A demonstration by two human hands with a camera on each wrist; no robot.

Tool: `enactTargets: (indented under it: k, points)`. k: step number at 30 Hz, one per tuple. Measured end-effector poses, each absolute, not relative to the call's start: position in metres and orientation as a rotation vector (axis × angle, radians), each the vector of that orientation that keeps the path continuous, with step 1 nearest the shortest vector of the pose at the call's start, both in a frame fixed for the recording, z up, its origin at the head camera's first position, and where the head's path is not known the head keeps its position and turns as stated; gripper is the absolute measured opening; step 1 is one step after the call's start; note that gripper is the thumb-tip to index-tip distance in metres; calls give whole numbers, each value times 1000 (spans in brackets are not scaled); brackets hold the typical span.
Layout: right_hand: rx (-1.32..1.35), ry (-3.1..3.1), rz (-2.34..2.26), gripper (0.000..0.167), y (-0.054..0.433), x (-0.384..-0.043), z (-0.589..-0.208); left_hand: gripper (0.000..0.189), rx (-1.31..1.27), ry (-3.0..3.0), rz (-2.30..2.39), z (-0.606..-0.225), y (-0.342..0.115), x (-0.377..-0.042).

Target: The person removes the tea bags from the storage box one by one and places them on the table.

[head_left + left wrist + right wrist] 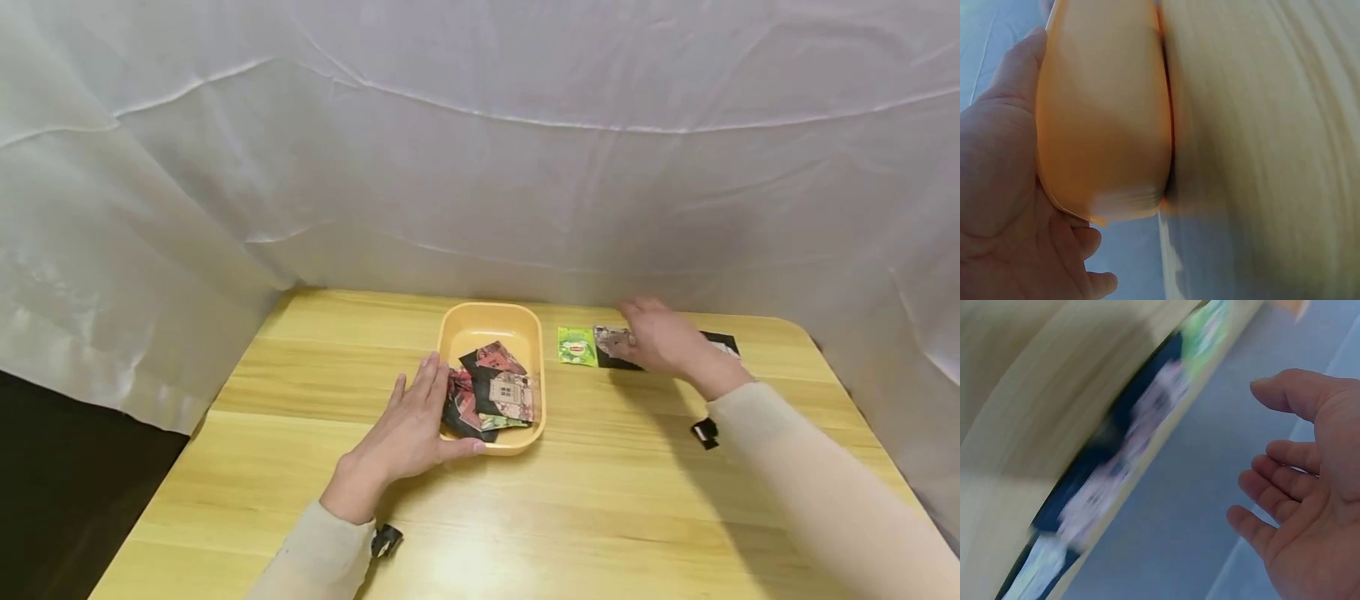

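Observation:
An orange tray [491, 315] stands on the table with several tea sachets [512, 395] piled in it, some black with pink or red prints. My left hand [408, 421] rests against its left rim, fingers extended, thumb along the front edge. In the left wrist view, that palm lies beside the tray's wall [1107, 112]. Right of the tray, a green sachet [577, 346] lies in a row with black-and-pink sachets [615, 346] and a black-and-white one [1035, 569]. Over this row hovers my right hand [663, 337], fingers loosely bent, holding nothing; it partly hides the sachets in the head view.
The wooden table [585, 517] has its back edge close behind the tray and the row. A pale cloth [480, 183] hangs behind and at the sides. Small black pieces [705, 433] sit at both sleeve cuffs.

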State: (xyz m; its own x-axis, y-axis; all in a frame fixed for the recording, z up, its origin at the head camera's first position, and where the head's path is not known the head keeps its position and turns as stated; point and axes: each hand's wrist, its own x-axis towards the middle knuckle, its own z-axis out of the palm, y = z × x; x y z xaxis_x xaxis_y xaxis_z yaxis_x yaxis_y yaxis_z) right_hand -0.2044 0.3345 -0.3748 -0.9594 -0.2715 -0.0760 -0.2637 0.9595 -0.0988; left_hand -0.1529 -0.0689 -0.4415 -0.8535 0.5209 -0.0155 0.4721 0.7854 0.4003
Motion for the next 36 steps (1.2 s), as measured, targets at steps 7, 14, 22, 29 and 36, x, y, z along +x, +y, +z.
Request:
enactTargets:
  k: [7, 14, 22, 29, 36]
  points:
    - [-576, 3014, -307, 78, 266, -201, -375, 135, 765, 2829, 601, -440, -69, -152]
    - [-684, 2887, -352, 79, 211, -201, -379, 134, 752, 2842, 611, -440, -72, -151]
    - [-720, 2744, -91, 101, 176, -199, -386, 133, 760, 2846, 613, -441, -71, -152]
    - [-655, 2703, 92, 112, 162, -199, -394, 133, 755, 2832, 635, -444, -72, -152]
    - [-609, 2679, 161, 112, 156, -200, -399, 133, 782, 2862, 620, -445, -72, -153]
